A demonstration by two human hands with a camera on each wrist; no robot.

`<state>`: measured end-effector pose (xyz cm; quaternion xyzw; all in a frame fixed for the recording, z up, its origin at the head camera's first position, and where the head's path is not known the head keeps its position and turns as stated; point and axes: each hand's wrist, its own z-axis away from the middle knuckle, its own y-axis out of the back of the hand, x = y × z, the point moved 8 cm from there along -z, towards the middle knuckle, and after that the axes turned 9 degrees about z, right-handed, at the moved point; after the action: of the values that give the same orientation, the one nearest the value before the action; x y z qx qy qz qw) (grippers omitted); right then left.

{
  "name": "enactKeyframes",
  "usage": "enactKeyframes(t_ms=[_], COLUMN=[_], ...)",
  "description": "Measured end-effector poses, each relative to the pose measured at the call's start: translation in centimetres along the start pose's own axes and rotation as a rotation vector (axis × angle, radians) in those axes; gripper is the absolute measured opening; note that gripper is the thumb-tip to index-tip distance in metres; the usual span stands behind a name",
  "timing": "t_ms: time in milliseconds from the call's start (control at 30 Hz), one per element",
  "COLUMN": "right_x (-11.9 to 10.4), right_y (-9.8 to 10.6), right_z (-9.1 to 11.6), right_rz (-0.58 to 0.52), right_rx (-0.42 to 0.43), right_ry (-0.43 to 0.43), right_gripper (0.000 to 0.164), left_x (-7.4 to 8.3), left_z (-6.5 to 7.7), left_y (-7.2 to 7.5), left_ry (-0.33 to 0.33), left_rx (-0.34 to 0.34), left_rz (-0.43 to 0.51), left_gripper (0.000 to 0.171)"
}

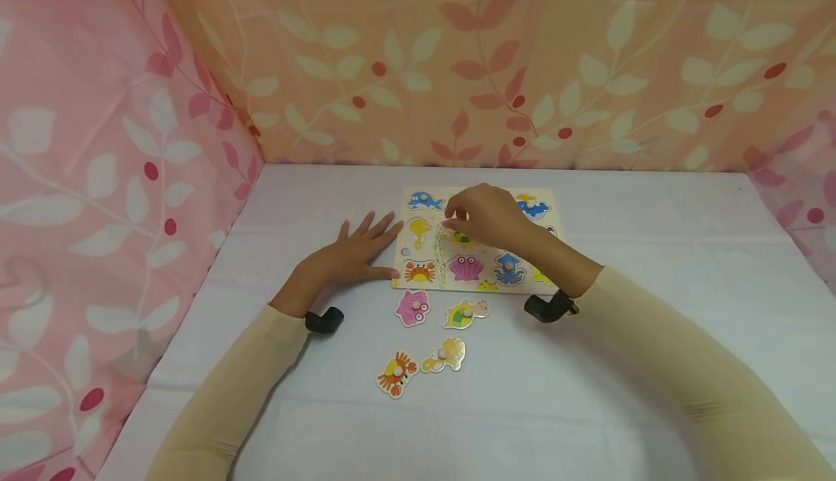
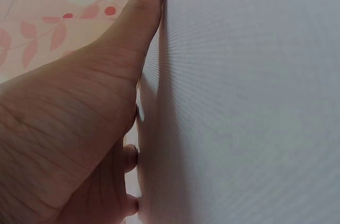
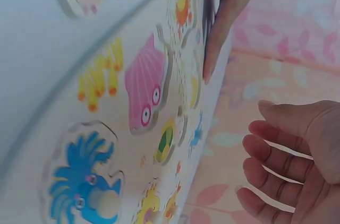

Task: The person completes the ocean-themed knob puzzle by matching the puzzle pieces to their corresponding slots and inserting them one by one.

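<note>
Nearest you on the white cloth (image 1: 588,401) lay an orange crab-shaped piece (image 1: 397,374) and a yellow seahorse-shaped piece (image 1: 444,355), both knobbed. Beyond, a pink shell-shaped piece (image 1: 412,307) and a green-and-yellow turtle-shaped piece (image 1: 466,313) lay just short of the flat, pale, wooden-looking board (image 1: 457,286). Your right wrist's black device (image 1: 547,308) hung near that edge, so a dropped forearm could have knocked the turtle aside; uneven thumb pressure could have slid the board. Your left hand (image 1: 355,255) lay splayed, gripping nothing, thumb touching the board's left edge. Farther out, your right hand (image 1: 486,214) arched above the board, fingers loosely curled, grasping nothing.
</note>
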<state>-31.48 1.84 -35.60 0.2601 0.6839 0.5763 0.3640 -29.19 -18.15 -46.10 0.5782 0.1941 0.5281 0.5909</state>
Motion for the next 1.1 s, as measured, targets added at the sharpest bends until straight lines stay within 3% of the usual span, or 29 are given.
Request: enactKeyframes(t_ms=[300, 667, 1100], right_x=[-0.7, -2.1, -3.5], right_y=[-0.7, -3.6, -5.8], right_z=[4.2, 8.6, 10.9], right_rz=[-0.025, -0.045, -0.027], right_rx=[0.015, -0.022, -0.051], right_ry=[-0.033, -0.06, -0.072], right_gripper=[0.021, 0.018, 0.015], left_x=[-0.1, -0.3, -0.4], left_z=[0.2, 0.5, 0.8], left_y=[0.0, -0.2, 0.2], left_ry=[-0.006, -0.019, 0.011], left_rx=[0.01, 0.01, 0.02], left_rz=[0.011, 0.014, 0.009], left_gripper=[0.103, 0.102, 0.101])
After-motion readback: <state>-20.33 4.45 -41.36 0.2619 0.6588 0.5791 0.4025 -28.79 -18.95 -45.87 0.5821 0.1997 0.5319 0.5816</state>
